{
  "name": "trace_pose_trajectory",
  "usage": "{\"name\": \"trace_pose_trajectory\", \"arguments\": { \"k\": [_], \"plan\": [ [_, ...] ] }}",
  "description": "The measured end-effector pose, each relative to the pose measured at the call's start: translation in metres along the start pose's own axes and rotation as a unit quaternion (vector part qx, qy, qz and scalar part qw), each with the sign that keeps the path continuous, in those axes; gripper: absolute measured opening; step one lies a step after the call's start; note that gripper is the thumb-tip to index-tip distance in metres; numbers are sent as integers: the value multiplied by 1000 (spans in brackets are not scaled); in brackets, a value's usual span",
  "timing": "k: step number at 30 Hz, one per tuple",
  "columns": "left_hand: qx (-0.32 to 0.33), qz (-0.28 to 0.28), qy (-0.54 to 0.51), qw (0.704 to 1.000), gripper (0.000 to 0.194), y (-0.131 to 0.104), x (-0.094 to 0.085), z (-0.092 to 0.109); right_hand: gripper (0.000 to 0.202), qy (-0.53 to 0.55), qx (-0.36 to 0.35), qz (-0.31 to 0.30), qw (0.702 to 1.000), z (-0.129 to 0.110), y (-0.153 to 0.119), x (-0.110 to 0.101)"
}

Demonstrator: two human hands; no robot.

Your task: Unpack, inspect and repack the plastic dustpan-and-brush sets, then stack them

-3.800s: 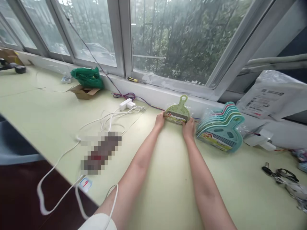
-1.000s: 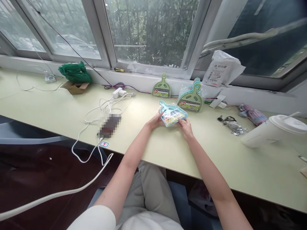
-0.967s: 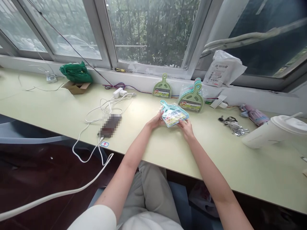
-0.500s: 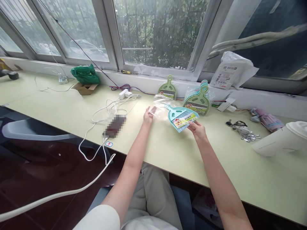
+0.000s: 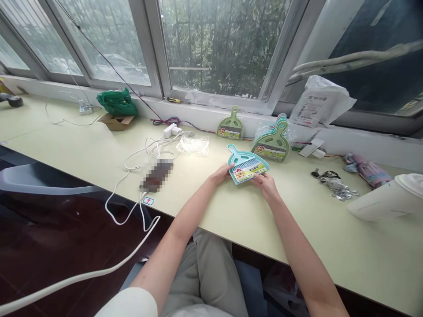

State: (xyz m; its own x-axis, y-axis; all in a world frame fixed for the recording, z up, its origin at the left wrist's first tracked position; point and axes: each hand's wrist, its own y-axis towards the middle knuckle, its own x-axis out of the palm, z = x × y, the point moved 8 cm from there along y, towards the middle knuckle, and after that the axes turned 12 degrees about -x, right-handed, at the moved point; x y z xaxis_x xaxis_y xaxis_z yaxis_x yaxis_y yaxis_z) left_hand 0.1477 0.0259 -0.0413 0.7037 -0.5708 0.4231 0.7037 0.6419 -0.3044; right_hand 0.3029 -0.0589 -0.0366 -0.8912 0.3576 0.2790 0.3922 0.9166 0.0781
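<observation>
Between my two hands is a light-blue dustpan (image 5: 246, 157) with a brush and a printed card label (image 5: 248, 171) across its front. My left hand (image 5: 220, 173) grips its left edge. My right hand (image 5: 266, 184) pinches the lower edge near the label's bottom. The dustpan is tilted toward me over the table, its handle pointing up and to the left. To the left, a crumpled clear plastic bag (image 5: 193, 145) lies on the table. Behind stand a green dustpan set (image 5: 230, 127) against the wall and a stack of wrapped dustpan sets (image 5: 273, 145).
White cables (image 5: 132, 167) and a blurred-out phone (image 5: 156, 175) lie on the left of the table (image 5: 198, 198). Keys (image 5: 337, 184), a pink umbrella-like bundle (image 5: 368, 167) and a white cup (image 5: 383, 198) are at right. A green bag (image 5: 117, 103) sits in a cardboard box (image 5: 116, 122).
My left hand has let go of the clear plastic bag, which now lies on the table near the cables. That hand has moved right and taken hold of the dustpan's left edge.
</observation>
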Motion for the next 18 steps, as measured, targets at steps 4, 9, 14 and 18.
{"name": "trace_pose_trajectory", "arguments": {
  "k": [4,9,14,18],
  "plan": [
    [27,100,-19,994,43,3,-25,3,11,-40,41,28,998,1,5,-23],
    [52,161,8,986,48,-4,-34,15,28,-38,-15,180,983,-19,12,-83],
    [122,133,95,979,47,-8,-5,22,41,-347,-174,110,915,-51,-2,-36],
    [182,89,170,964,46,-7,26,17,41,-534,-315,66,782,-67,-24,22]
  ]
}}
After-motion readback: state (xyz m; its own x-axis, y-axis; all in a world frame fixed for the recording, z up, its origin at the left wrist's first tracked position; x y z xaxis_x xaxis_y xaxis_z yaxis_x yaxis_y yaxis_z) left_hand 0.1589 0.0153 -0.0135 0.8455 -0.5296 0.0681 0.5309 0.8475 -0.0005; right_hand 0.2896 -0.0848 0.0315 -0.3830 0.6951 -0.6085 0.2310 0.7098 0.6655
